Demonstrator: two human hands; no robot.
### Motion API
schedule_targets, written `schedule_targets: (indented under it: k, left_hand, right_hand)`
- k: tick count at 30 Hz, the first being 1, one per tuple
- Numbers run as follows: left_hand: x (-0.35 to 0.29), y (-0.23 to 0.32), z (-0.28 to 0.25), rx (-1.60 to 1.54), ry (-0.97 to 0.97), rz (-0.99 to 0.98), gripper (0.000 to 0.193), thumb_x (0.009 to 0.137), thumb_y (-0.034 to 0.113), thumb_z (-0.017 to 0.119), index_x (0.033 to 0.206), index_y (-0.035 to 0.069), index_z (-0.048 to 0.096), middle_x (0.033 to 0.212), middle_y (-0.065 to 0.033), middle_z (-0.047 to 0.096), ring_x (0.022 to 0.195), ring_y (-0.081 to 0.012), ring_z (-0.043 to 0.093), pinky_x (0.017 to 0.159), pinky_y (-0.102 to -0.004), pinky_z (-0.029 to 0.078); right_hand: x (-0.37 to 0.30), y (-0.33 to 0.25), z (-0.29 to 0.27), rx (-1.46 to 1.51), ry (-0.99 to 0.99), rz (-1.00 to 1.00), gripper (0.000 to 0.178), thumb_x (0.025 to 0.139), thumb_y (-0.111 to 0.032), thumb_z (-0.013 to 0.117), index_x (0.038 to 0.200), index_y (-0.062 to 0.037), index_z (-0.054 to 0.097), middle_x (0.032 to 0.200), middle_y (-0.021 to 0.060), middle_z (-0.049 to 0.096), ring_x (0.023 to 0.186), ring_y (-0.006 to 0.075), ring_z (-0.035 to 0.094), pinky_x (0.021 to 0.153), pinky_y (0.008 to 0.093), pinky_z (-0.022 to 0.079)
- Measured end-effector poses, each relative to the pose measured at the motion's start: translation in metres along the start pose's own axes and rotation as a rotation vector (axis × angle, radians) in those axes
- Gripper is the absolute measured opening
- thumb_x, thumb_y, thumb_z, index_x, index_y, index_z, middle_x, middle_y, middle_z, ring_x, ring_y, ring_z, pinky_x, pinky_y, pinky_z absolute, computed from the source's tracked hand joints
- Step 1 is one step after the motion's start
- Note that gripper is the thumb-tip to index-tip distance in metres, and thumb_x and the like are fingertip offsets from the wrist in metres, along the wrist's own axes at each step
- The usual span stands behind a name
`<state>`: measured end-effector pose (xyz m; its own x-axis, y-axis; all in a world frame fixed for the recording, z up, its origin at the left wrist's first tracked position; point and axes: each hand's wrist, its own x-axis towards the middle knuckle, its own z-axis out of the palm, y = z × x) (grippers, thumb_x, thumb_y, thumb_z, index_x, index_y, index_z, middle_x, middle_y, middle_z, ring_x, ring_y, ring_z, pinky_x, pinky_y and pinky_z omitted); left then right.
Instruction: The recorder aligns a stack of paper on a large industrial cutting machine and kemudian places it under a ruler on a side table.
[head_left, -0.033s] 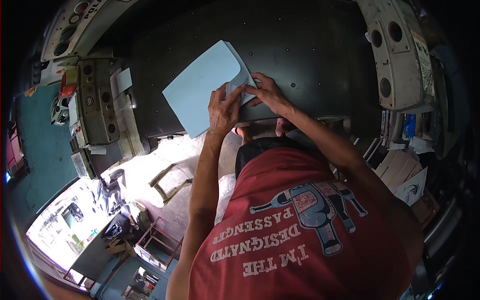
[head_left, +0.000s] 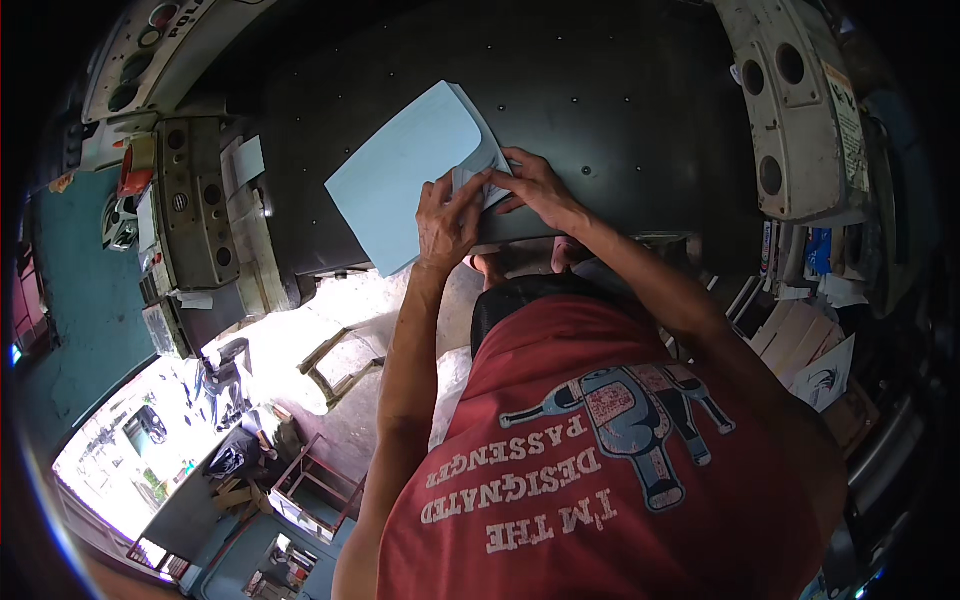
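A pale blue paper sheet (head_left: 400,175), its top corner curled over, lies on the dark worktop (head_left: 620,100). The left hand (head_left: 447,222) and right hand (head_left: 537,188) pinch its white-backed edge with bent fingers.

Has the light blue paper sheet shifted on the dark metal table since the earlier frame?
No. The light blue paper sheet lies at the same spot against the dark metal table, both hands on it.

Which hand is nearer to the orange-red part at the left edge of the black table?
Left. The left hand rests on the light blue sheet, on the side toward the orange-red part; the right hand lies farther right, at the sheet's right edge.
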<state>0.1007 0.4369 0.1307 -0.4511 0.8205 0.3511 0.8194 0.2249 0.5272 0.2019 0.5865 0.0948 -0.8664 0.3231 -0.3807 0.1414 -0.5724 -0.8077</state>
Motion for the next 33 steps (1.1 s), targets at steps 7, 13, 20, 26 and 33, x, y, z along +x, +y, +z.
schedule_targets:
  k: [7,13,20,26,33]
  left_hand:
    - [0.004,0.002,-0.004,-0.017,-0.031,-0.022,0.048,0.074,0.014,0.082,0.12,0.016,0.071,0.082,-0.0099,0.058,0.074,-0.0248,0.05,0.067,-0.0376,0.046]
    - [0.006,-0.003,-0.005,-0.058,-0.042,-0.04,0.049,0.071,0.013,0.084,0.119,0.015,0.072,0.08,-0.0087,0.058,0.073,-0.0233,0.048,0.067,-0.0366,0.045]
    - [0.006,-0.003,-0.006,-0.066,-0.057,-0.069,0.049,0.07,0.012,0.084,0.118,0.015,0.072,0.08,-0.008,0.058,0.074,-0.0222,0.048,0.067,-0.0362,0.045]
    - [0.006,-0.002,-0.006,-0.08,-0.061,-0.072,0.049,0.071,0.012,0.084,0.118,0.015,0.072,0.081,-0.0076,0.059,0.074,-0.0221,0.048,0.068,-0.0363,0.046]
    - [0.005,-0.003,-0.005,-0.069,-0.053,-0.067,0.048,0.071,0.012,0.084,0.117,0.016,0.072,0.082,-0.0081,0.06,0.076,-0.0228,0.05,0.069,-0.0366,0.047]
  right_hand:
    - [-0.005,-0.005,-0.007,0.004,-0.143,-0.015,0.047,0.097,-0.029,0.061,0.133,0.0007,0.052,0.116,0.0155,0.063,0.095,0.0235,0.069,0.077,0.0319,0.061]
    - [-0.002,-0.002,-0.015,0.063,-0.22,0.017,0.049,0.098,-0.03,0.059,0.136,-0.0007,0.049,0.117,0.0151,0.062,0.099,0.0232,0.068,0.082,0.0328,0.059]
    - [0.001,0.002,-0.023,0.147,-0.334,0.057,0.05,0.102,-0.023,0.052,0.146,-0.0039,0.038,0.128,0.0082,0.058,0.11,0.018,0.064,0.088,0.0336,0.058]
    - [0.004,0.007,-0.031,0.19,-0.406,0.063,0.053,0.103,-0.022,0.051,0.149,-0.0041,0.033,0.131,0.0074,0.057,0.114,0.018,0.062,0.09,0.0356,0.058]
    - [0.001,0.0,-0.029,0.237,-0.41,0.059,0.052,0.103,-0.022,0.051,0.148,-0.0029,0.034,0.129,0.0068,0.057,0.112,0.0178,0.063,0.091,0.0362,0.057]
